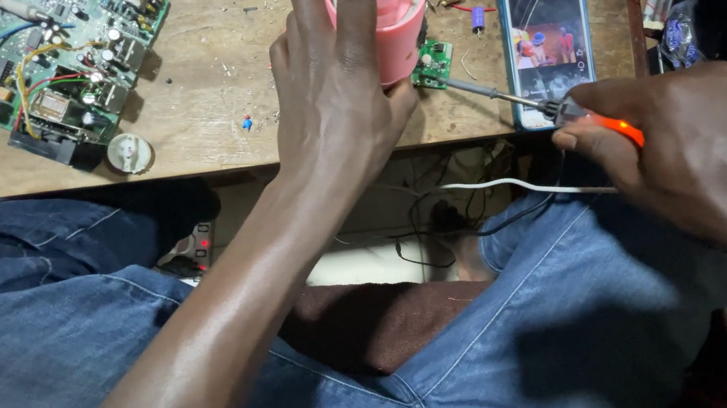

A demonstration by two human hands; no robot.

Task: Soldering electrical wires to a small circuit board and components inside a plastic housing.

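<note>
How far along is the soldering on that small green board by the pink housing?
Done: nothing finished shows. In hand: left hand grips the pink housing; right hand holds the soldering iron, its tip at the small green board. Left: board sits outside the housing.

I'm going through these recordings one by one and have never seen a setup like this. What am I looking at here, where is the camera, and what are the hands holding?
There is no machine: a person works with bare hands, and the single camera sits on their head, looking down over their lap in blue jeans to a wooden workbench. The left hand grips a pink cylindrical casing standing on the bench. The right hand holds a soldering iron with an orange handle; its tip points at a small green circuit board beside the casing. Also on the bench: a large green circuit board with coloured wires at the left, a round white knob near the edge, and a smartphone with its screen lit.
</note>
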